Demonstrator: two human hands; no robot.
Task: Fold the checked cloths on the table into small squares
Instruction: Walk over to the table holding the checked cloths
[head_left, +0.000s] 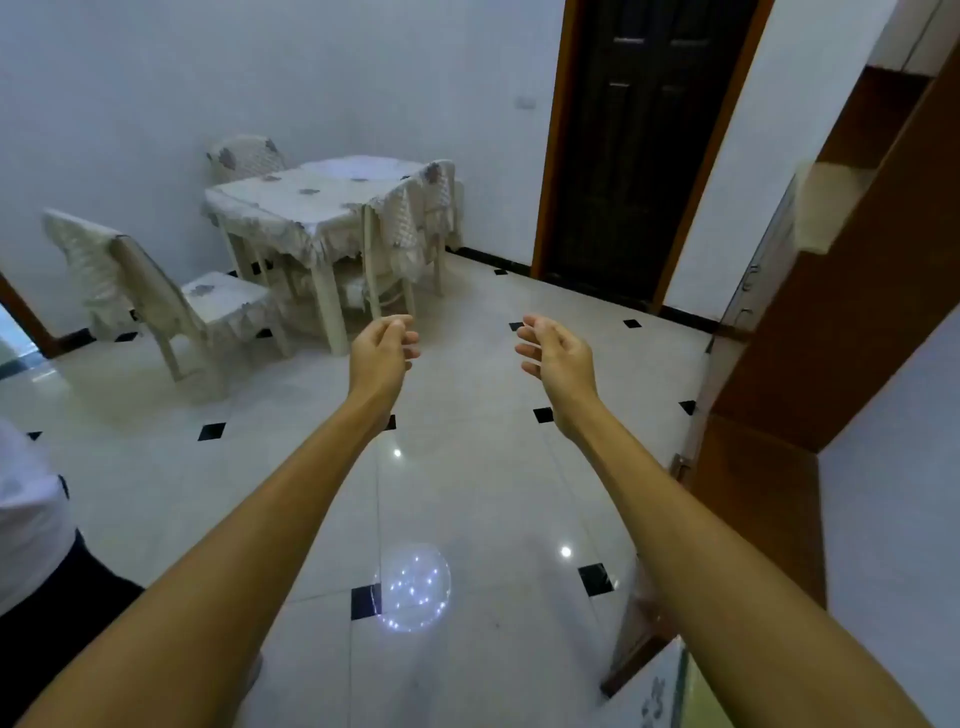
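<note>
White glossy floor tiles (467, 493), dark door (639, 145), lace-draped table (322, 189) well beyond left hand (382, 353) and right hand (558, 358), fingers loosely curled, holding nothing; checked cloths can't be made out.

Both arms reach forward over a glossy tiled floor (467, 493). The left hand (384, 345) and right hand (556, 353) are apart, fingers loosely curled, holding nothing. Beyond them stands a cloth-covered table (311, 195), a chair (156, 296) beside it, and a dark door (644, 156) further right.
</note>
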